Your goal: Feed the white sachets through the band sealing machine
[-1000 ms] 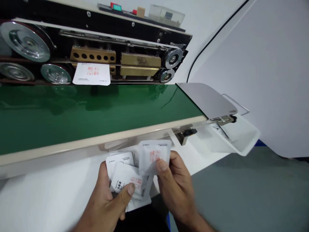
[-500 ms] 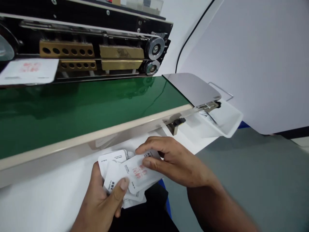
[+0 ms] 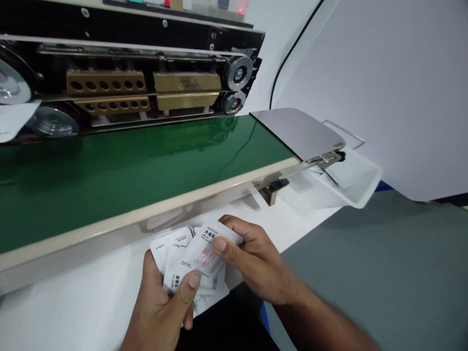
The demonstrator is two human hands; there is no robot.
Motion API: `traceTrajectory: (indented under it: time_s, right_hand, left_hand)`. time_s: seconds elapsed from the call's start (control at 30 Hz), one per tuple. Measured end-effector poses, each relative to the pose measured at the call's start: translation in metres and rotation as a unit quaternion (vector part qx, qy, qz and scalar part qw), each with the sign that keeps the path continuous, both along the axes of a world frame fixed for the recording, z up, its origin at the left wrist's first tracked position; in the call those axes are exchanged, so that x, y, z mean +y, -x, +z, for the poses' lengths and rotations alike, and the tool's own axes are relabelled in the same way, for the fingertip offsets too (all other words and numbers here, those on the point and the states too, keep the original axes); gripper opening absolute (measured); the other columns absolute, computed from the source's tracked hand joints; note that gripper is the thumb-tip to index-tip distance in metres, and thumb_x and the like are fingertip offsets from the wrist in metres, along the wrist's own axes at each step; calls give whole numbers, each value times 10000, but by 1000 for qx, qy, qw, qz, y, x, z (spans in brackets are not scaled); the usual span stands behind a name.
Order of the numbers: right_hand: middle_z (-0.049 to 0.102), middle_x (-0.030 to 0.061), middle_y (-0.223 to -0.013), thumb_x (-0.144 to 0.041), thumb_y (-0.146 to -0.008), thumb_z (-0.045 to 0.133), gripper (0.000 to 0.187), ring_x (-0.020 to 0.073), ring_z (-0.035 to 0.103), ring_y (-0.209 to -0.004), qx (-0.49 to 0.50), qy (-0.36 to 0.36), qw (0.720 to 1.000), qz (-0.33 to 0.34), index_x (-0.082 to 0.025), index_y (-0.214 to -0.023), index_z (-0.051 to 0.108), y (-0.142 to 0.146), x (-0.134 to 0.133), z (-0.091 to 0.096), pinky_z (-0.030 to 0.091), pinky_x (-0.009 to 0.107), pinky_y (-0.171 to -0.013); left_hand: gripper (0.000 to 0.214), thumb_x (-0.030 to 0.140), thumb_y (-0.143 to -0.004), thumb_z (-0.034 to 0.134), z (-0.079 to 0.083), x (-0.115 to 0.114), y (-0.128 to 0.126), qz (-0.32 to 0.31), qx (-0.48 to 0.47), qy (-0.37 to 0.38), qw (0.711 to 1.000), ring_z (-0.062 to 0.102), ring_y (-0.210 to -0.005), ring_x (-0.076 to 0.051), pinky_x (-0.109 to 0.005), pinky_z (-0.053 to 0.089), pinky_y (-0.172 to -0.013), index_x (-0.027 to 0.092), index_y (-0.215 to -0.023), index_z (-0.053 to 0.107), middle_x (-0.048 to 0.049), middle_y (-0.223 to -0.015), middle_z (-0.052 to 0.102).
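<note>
My left hand [image 3: 164, 304] is closed around a fanned stack of white tea sachets [image 3: 173, 241], its thumb pressed on top. The sachets carry black print, and some read "WHITE TEA". My right hand [image 3: 261, 261] pinches the upper end of the top sachet [image 3: 199, 249], which has red characters in its middle. That sachet lies tilted over the others, its lower end near my left thumb. Both hands are in front of the sealing machine's green belt [image 3: 146, 170], below its cream edge. Part of another white sachet [image 3: 14, 119] shows in the machine at the far left.
Behind the belt stand brass blocks [image 3: 188, 83] and metal rollers [image 3: 237, 73]. A grey metal plate [image 3: 298, 129] continues the belt on the right, above a white bin [image 3: 360, 187] with something inside. A black clamp knob [image 3: 278, 185] juts from the front side.
The sachet in the machine has moved left, partly out of view. My right hand has closed on the top sachet's end and turned it more upright.
</note>
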State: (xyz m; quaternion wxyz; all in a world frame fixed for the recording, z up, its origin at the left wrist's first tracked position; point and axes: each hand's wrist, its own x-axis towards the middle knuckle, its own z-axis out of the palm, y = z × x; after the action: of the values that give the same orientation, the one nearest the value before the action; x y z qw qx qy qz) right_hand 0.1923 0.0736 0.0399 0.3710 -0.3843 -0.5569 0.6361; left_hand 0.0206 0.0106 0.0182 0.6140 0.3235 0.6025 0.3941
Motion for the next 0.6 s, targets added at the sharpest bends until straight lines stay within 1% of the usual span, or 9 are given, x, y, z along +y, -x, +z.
traceTrajectory:
  time_s: [0.1, 0.17, 0.2, 0.27, 0.33, 0.4, 0.5, 0.57, 0.6]
  right_hand:
    - [561, 48, -826, -408, -998, 597, 347, 116, 540, -749, -40, -42, 998, -3, -91, -860, 622, 2, 4, 3, 455, 193, -659]
    - [542, 36, -789, -402, -973, 628, 355, 106, 518, -716, -46, -48, 998, -10, -96, -795, 600, 4, 6, 4, 430, 182, -627]
    - [534, 27, -760, -402, -944, 667, 369, 99, 503, -685, -35, -34, 999, -15, -101, -756, 568, 6, 6, 4, 414, 175, -600]
    - [514, 7, -691, -411, -863, 759, 446, 82, 462, -613, 2, 19, 999, -37, -113, -687, 477, 9, 6, 2, 377, 158, -541]
    - [486, -11, -638, -427, -794, 821, 521, 70, 429, -567, 21, 55, 996, -67, -122, -659, 421, 12, 6, -1, 351, 146, -506]
    - [504, -3, -666, -449, -820, 798, 487, 79, 455, -591, 20, 48, 996, -72, -118, -695, 464, 11, 5, -2, 376, 151, -527]
    - [567, 39, -819, -433, -939, 676, 345, 113, 531, -732, 26, -4, 999, -21, -112, -864, 575, 4, 3, -3, 451, 187, -645]
    - [573, 50, -861, -406, -976, 631, 306, 121, 540, -776, 16, -32, 999, -1, -110, -909, 591, -3, 3, -4, 461, 198, -684]
    - [572, 50, -858, -401, -981, 624, 303, 121, 538, -774, 2, -43, 999, -2, -109, -906, 589, -5, 3, -4, 459, 198, -682]
  left_hand:
    - [497, 560, -835, 637, 0, 0, 1, -15, -18, -4, 1000, 473, -441, -61, -236, 432, -453, 295, -1150, 358, 64, -763, 618]
    - [480, 552, -847, 628, 0, 0, 1, -23, -20, -6, 1000, 475, -446, -64, -241, 430, -463, 292, -1140, 352, 70, -743, 602]
    - [483, 550, -848, 627, 0, 0, 1, -26, -20, -6, 999, 477, -449, -62, -242, 430, -468, 290, -1147, 351, 70, -750, 598]
    - [502, 554, -850, 623, 1, 0, 1, -28, -20, -6, 999, 471, -444, -54, -235, 425, -468, 279, -1171, 351, 72, -742, 593]
    - [526, 558, -841, 631, 0, 0, 0, -21, -27, -6, 999, 454, -431, -49, -222, 413, -455, 270, -1183, 354, 77, -717, 591]
    - [530, 557, -837, 637, -1, 1, 0, -15, -34, -9, 999, 444, -420, -48, -217, 406, -438, 268, -1177, 352, 74, -708, 597]
    - [522, 559, -847, 621, -2, 1, 0, -21, -46, -16, 999, 438, -415, -47, -213, 404, -426, 270, -1176, 336, 69, -722, 606]
    - [533, 570, -843, 616, -2, 1, -1, -23, -44, -11, 999, 443, -416, -49, -212, 408, -427, 270, -1180, 332, 70, -718, 604]
    - [537, 575, -839, 619, -2, 1, -2, -23, -40, -6, 999, 447, -417, -50, -212, 412, -430, 271, -1178, 333, 71, -715, 602]
